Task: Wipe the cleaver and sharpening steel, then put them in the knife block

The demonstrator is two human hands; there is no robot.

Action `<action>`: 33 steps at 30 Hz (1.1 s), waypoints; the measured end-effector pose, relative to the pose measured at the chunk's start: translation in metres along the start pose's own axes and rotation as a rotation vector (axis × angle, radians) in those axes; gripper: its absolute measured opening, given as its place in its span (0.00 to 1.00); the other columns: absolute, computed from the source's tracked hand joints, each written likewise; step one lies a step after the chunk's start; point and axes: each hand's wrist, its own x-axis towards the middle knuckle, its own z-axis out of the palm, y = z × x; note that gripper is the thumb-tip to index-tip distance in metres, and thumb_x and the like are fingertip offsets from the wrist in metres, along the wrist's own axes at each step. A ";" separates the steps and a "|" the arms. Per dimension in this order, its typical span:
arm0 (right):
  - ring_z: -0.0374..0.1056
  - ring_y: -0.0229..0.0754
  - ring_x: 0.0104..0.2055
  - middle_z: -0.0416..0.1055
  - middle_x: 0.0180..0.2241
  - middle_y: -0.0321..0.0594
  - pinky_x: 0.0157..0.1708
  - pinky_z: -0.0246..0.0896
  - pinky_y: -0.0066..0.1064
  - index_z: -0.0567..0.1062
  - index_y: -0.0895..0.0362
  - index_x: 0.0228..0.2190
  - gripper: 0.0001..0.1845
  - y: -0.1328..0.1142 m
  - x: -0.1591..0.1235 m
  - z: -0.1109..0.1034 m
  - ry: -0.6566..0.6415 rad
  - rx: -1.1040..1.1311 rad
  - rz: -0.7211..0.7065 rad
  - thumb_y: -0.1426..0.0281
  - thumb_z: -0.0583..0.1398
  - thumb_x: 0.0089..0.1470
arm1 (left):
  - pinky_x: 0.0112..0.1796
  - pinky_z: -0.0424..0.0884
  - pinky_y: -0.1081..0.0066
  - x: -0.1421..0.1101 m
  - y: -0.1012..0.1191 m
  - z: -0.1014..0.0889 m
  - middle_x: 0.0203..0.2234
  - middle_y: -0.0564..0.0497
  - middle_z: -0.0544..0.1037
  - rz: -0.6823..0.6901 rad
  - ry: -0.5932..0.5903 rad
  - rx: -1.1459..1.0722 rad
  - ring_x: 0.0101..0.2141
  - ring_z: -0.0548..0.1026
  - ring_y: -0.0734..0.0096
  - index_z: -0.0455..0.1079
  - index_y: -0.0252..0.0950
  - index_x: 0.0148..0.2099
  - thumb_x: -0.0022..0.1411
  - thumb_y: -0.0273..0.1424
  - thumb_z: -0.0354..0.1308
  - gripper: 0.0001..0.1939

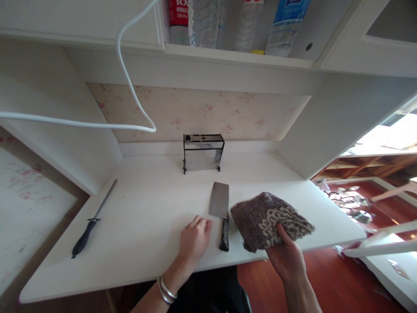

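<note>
My right hand grips a brown cloth with a beige wavy pattern by its near edge, thumb on top. It is held over the right front of the white table. My left hand, with a silver bangle on the wrist, rests closed near the table's front, its fingers curled under. Just right of it lies a cleaver, its broad blade pointing away and its black handle towards me. Neither hand touches the cleaver.
A clear-sided knife block stands at the back of the white table. A honing steel with a black handle lies at the left. A white cable hangs across the upper left. Plastic bottles fill an overhead shelf.
</note>
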 end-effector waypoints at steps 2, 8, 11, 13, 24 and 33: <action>0.67 0.43 0.52 0.70 0.51 0.34 0.52 0.67 0.40 0.71 0.48 0.49 0.21 -0.001 -0.004 0.003 0.006 -0.003 -0.018 0.65 0.62 0.52 | 0.31 0.65 0.72 0.002 -0.041 -0.024 0.37 0.48 0.77 -0.138 0.113 0.060 0.32 0.76 0.69 0.72 0.39 0.39 0.68 0.35 0.44 0.15; 0.65 0.44 0.54 0.70 0.52 0.34 0.55 0.63 0.43 0.69 0.44 0.51 0.25 0.006 -0.013 0.031 -0.034 -0.038 -0.109 0.64 0.63 0.51 | 0.33 0.65 0.67 -0.003 -0.178 -0.111 0.42 0.44 0.75 -0.470 0.345 0.448 0.35 0.73 0.60 0.71 0.35 0.46 0.65 0.39 0.43 0.19; 0.65 0.44 0.54 0.70 0.51 0.34 0.55 0.63 0.44 0.69 0.45 0.51 0.24 0.017 -0.013 0.045 -0.071 -0.021 -0.072 0.63 0.63 0.52 | 0.38 0.65 0.64 -0.019 -0.225 -0.136 0.40 0.40 0.74 -0.523 0.288 0.640 0.38 0.72 0.55 0.70 0.30 0.48 0.63 0.40 0.45 0.22; 0.65 0.45 0.54 0.71 0.51 0.34 0.55 0.63 0.44 0.70 0.46 0.51 0.23 0.027 -0.013 0.052 -0.091 -0.019 -0.041 0.62 0.63 0.52 | 0.37 0.65 0.62 -0.030 -0.245 -0.141 0.39 0.37 0.73 -0.565 0.261 0.738 0.39 0.71 0.51 0.69 0.27 0.49 0.62 0.42 0.45 0.25; 0.67 0.46 0.53 0.71 0.50 0.36 0.55 0.62 0.45 0.71 0.48 0.50 0.23 0.070 -0.027 0.067 -0.157 -0.061 0.126 0.61 0.63 0.52 | 0.39 0.66 0.63 -0.043 -0.294 -0.127 0.32 0.35 0.75 -0.654 0.073 0.702 0.36 0.74 0.52 0.68 0.20 0.43 0.64 0.42 0.41 0.27; 0.67 0.46 0.53 0.71 0.50 0.38 0.56 0.59 0.46 0.69 0.49 0.52 0.26 0.086 -0.029 0.081 -0.233 -0.091 0.130 0.61 0.64 0.50 | 0.39 0.68 0.58 -0.040 -0.235 -0.108 0.41 0.35 0.75 -0.602 0.084 0.194 0.41 0.75 0.49 0.65 0.29 0.47 0.65 0.44 0.39 0.25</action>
